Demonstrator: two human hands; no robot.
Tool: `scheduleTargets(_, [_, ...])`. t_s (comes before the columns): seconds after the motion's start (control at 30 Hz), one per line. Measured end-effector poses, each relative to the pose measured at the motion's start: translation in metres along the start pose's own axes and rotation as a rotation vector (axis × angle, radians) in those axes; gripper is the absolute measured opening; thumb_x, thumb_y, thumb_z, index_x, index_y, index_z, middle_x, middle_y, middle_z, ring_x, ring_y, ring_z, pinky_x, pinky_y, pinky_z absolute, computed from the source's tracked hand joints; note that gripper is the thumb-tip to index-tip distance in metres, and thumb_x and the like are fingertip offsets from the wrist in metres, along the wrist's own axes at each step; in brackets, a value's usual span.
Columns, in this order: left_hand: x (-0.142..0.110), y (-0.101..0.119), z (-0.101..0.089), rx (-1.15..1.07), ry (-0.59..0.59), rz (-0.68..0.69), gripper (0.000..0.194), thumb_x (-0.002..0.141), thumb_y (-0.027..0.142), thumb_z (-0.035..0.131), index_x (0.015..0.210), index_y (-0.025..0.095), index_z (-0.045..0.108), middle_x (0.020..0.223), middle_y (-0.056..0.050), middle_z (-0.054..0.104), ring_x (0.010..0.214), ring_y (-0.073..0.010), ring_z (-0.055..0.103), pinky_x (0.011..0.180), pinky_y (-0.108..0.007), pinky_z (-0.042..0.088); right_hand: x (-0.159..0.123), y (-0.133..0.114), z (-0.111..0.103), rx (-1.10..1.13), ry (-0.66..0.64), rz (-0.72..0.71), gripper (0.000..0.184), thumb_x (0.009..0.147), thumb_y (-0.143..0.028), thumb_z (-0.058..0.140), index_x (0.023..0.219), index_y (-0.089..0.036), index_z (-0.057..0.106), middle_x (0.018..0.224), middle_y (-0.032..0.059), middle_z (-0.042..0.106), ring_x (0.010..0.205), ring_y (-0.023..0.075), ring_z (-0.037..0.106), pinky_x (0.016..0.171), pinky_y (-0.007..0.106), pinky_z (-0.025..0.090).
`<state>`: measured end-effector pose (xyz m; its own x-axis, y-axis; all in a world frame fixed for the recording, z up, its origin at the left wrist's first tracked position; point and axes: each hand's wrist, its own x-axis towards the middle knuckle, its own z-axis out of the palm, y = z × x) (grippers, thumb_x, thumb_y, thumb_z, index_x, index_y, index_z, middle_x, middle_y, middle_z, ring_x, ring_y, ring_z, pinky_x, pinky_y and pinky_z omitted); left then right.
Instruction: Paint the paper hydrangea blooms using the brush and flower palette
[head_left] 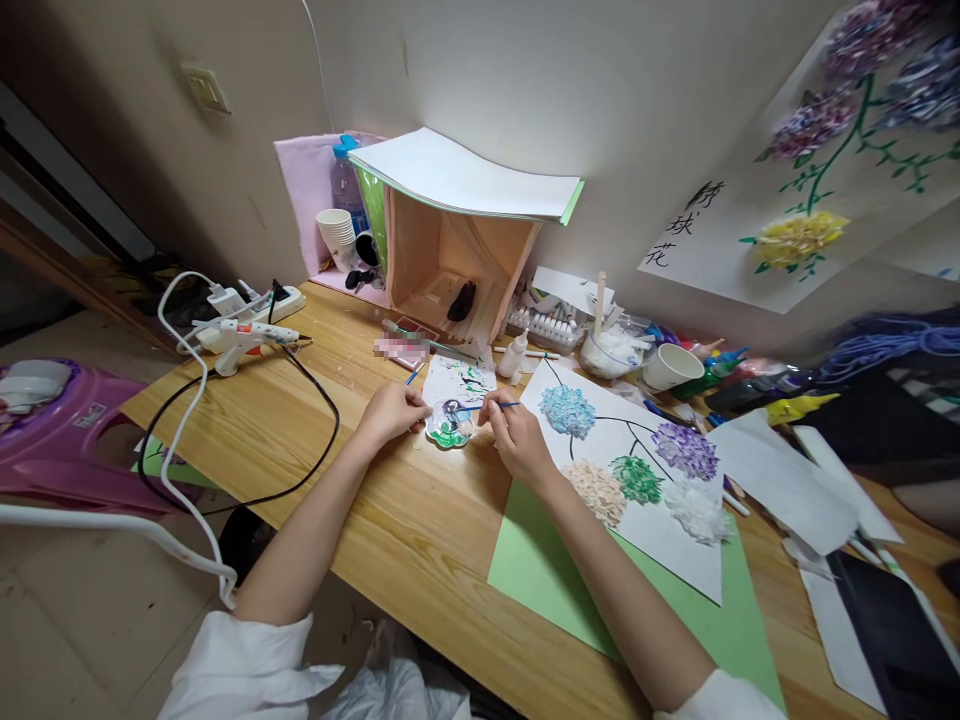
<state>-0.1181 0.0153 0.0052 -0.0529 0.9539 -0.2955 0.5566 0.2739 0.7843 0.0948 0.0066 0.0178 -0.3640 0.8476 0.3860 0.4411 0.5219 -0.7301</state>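
My right hand (pixel 514 436) pinches a thin blue paintbrush (pixel 474 407). Its tip reaches into dark paint in a small scalloped paint palette (pixel 442 440), which also has green smears. The fingers of my left hand (pixel 393 413) are closed at the palette's left edge and seem to grip it. A short blue stick (pixel 414 374) shows just behind that hand; whether it is held, I cannot tell. Beyond the palette lies a paint-stained white sheet (pixel 442 372). Right of my right hand, a white paper (pixel 637 410) carries textured blue, purple, green, peach and white flower heads with black stems.
A hot glue gun (pixel 244 340) and looping cables occupy the left side by a power strip (pixel 289 302). Behind stand a pink box (pixel 517 265), a small white bottle (pixel 514 355), a plastic bowl (pixel 611 352) and a paper cup (pixel 672 368). A dark tablet (pixel 892 630) lies far right.
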Motion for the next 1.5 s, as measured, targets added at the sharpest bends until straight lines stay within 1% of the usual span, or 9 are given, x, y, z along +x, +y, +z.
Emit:
scheduleTargets(0.3, [0.0021,-0.0021,0.0002,-0.035,-0.007,-0.002,0.012,0.068,0.026,0.066,0.063,0.015,0.064,0.054,-0.002,0.066,0.054,-0.0164,0.065,0.054,-0.023,0.046,0.0002,0.0025,0.0007,-0.022,-0.004,-0.039,0.028,0.098,-0.029,0.029,0.080,-0.023,0.049,0.080,0.0035,0.058,0.077,0.0172,0.057,0.075,0.031,0.044])
scheduleTargets(0.43, [0.0023,-0.0033,0.0003,-0.050,-0.018,0.012,0.012,0.068,0.025,0.066,0.062,0.015,0.064,0.052,-0.002,0.065,0.054,-0.0160,0.064,0.054,-0.023,0.045,-0.0005,0.0041,0.0013,-0.032,0.026,-0.026,0.028,0.098,-0.031,0.028,0.081,-0.023,0.049,0.079,0.0037,0.057,0.077,0.0176,0.057,0.075,0.031,0.044])
scheduleTargets(0.6, [0.0041,-0.0057,0.0010,-0.071,-0.027,0.021,0.012,0.068,0.026,0.066,0.063,0.015,0.065,0.054,-0.002,0.066,0.055,-0.0165,0.065,0.055,-0.023,0.046,-0.0013,0.0032,0.0010,-0.004,-0.026,-0.048,0.027,0.098,-0.031,0.028,0.083,-0.023,0.049,0.079,0.0035,0.058,0.078,0.0174,0.057,0.075,0.031,0.044])
scheduleTargets(0.7, [0.0045,-0.0060,0.0011,-0.078,-0.029,0.022,0.012,0.068,0.025,0.067,0.062,0.015,0.065,0.054,-0.002,0.066,0.054,-0.0160,0.065,0.055,-0.023,0.046,-0.0012,0.0033,-0.0002,-0.034,0.015,-0.049,0.028,0.098,-0.032,0.028,0.082,-0.022,0.049,0.079,0.0038,0.057,0.078,0.0177,0.056,0.075,0.031,0.044])
scheduleTargets(0.87, [0.0036,-0.0043,0.0013,-0.090,-0.029,0.006,0.013,0.069,0.025,0.067,0.062,0.014,0.064,0.053,-0.002,0.066,0.053,-0.0152,0.064,0.053,-0.022,0.045,-0.0013,0.0045,-0.0017,-0.019,-0.013,-0.072,0.030,0.099,-0.033,0.027,0.082,-0.022,0.049,0.078,0.0035,0.058,0.077,0.0170,0.056,0.074,0.031,0.044])
scheduleTargets(0.97, [0.0036,-0.0039,0.0014,-0.091,-0.025,-0.001,0.012,0.069,0.024,0.067,0.062,0.014,0.064,0.054,-0.002,0.066,0.053,-0.0148,0.064,0.053,-0.021,0.045,-0.0010,0.0051,-0.0020,-0.037,0.013,-0.066,0.031,0.099,-0.034,0.026,0.081,-0.022,0.049,0.078,0.0040,0.058,0.077,0.0175,0.056,0.074,0.032,0.044])
scheduleTargets(1.2, [0.0050,-0.0050,0.0008,-0.083,-0.026,0.003,0.013,0.069,0.024,0.067,0.062,0.014,0.064,0.053,-0.002,0.066,0.053,-0.0144,0.063,0.054,-0.021,0.045,0.0002,0.0075,-0.0050,-0.059,-0.048,-0.129,0.030,0.099,-0.034,0.026,0.085,-0.023,0.050,0.081,0.0051,0.059,0.079,0.0185,0.056,0.075,0.033,0.045])
scheduleTargets(1.37, [0.0055,-0.0063,0.0014,-0.079,-0.025,0.004,0.013,0.069,0.025,0.068,0.062,0.014,0.065,0.054,-0.002,0.066,0.054,-0.0145,0.064,0.055,-0.022,0.046,0.0010,0.0071,-0.0061,-0.033,-0.096,-0.121,0.032,0.099,-0.034,0.024,0.083,-0.022,0.050,0.080,0.0045,0.058,0.078,0.0175,0.057,0.075,0.031,0.045])
scheduleTargets(1.5, [0.0047,-0.0049,0.0014,-0.079,-0.026,0.000,0.013,0.070,0.024,0.067,0.062,0.014,0.064,0.054,-0.002,0.066,0.054,-0.0145,0.064,0.055,-0.022,0.046,0.0013,0.0066,-0.0074,-0.064,-0.070,-0.088,0.032,0.099,-0.034,0.024,0.082,-0.022,0.049,0.079,0.0046,0.057,0.077,0.0175,0.056,0.075,0.031,0.044])
